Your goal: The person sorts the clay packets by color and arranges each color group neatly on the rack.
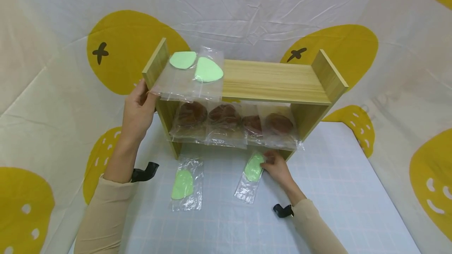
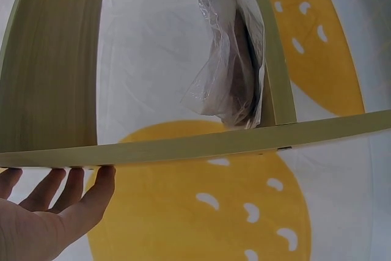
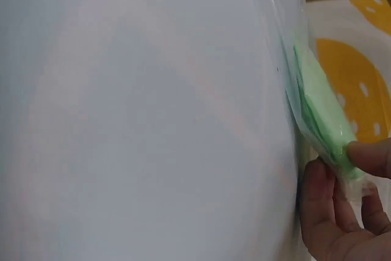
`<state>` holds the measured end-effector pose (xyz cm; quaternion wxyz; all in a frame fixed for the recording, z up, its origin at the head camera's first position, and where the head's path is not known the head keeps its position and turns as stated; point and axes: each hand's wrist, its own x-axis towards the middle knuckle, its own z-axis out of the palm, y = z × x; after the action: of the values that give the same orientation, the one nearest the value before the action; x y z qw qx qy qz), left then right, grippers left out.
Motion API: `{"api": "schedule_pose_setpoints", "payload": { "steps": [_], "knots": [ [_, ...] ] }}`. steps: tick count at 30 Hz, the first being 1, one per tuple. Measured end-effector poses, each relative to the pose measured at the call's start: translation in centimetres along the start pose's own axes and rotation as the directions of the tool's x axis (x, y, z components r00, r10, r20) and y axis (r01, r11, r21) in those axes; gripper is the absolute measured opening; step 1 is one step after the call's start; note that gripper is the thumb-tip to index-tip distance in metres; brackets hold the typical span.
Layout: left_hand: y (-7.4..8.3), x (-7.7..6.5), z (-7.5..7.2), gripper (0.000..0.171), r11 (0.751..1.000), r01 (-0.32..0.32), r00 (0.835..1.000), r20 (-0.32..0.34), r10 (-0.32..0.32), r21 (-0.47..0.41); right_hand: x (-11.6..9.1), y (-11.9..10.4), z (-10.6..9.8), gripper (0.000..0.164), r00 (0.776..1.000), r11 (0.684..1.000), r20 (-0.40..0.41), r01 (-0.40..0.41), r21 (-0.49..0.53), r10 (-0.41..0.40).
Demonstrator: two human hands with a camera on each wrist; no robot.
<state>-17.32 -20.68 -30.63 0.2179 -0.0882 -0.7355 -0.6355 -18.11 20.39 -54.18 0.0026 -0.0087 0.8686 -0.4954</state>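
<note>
My left hand (image 1: 137,109) is at the left side panel of a small wooden shelf (image 1: 275,81). In the left wrist view its fingertips (image 2: 104,178) touch the panel's outer face. My right hand (image 1: 280,169) pinches the edge of a clear plastic bag with a light green, flat, rounded piece (image 1: 253,167) inside, low in front of the shelf. The right wrist view shows the thumb (image 3: 369,157) on one side of this bagged green piece (image 3: 324,105) and fingers on the other. Another bagged green piece (image 1: 183,184) lies on the table to the left.
On the shelf's top board, two bagged green pieces (image 1: 209,69) lie at the left. Several bagged dark brown pieces (image 1: 190,115) fill the lower board, their bags overhanging its front edge. A pale checked cloth (image 1: 219,230) covers the table. White fabric with yellow shapes (image 1: 247,19) hangs behind.
</note>
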Motion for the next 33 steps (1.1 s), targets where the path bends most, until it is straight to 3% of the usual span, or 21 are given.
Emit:
{"api": "schedule_pose_setpoints", "payload": {
  "steps": [4, 9, 15, 19, 26, 33],
  "knots": [
    [0.0, 0.0, 0.0, 0.045, 1.000, 0.000, 1.000, 0.002, 0.000, -0.007, -0.2, 0.0, 0.0, 0.050, 0.996, 0.977, 0.037, -0.084, 0.194, 0.078],
    [0.0, -0.1, 0.0, 0.045, 1.000, 0.000, 1.000, 0.004, 0.000, -0.004, -0.6, 0.0, 0.0, 0.064, 0.982, 0.883, 0.104, -0.189, 0.429, 0.160],
    [0.0, 0.0, 0.0, 0.046, 1.000, 0.007, 1.000, 0.012, -0.007, 0.020, -1.2, 0.0, -0.4, 0.048, 0.968, 0.775, 0.191, -0.243, 0.583, 0.160],
    [0.0, 0.1, 0.0, 0.046, 0.999, 0.008, 1.000, 0.012, -0.008, 0.032, -1.8, -0.1, -0.5, 0.044, 0.956, 0.734, 0.258, -0.274, 0.621, 0.139],
    [-0.1, 0.1, -0.1, 0.044, 1.000, -0.014, 1.000, 0.009, 0.014, 0.009, -2.8, -0.5, -0.4, 0.063, 0.915, 0.652, 0.379, -0.371, 0.661, 0.137],
    [0.0, 0.1, 0.0, 0.045, 1.000, -0.008, 1.000, 0.007, 0.008, 0.014, -3.6, -1.6, -0.8, 0.059, 0.903, 0.653, 0.425, -0.360, 0.666, 0.065]
  ]
}}
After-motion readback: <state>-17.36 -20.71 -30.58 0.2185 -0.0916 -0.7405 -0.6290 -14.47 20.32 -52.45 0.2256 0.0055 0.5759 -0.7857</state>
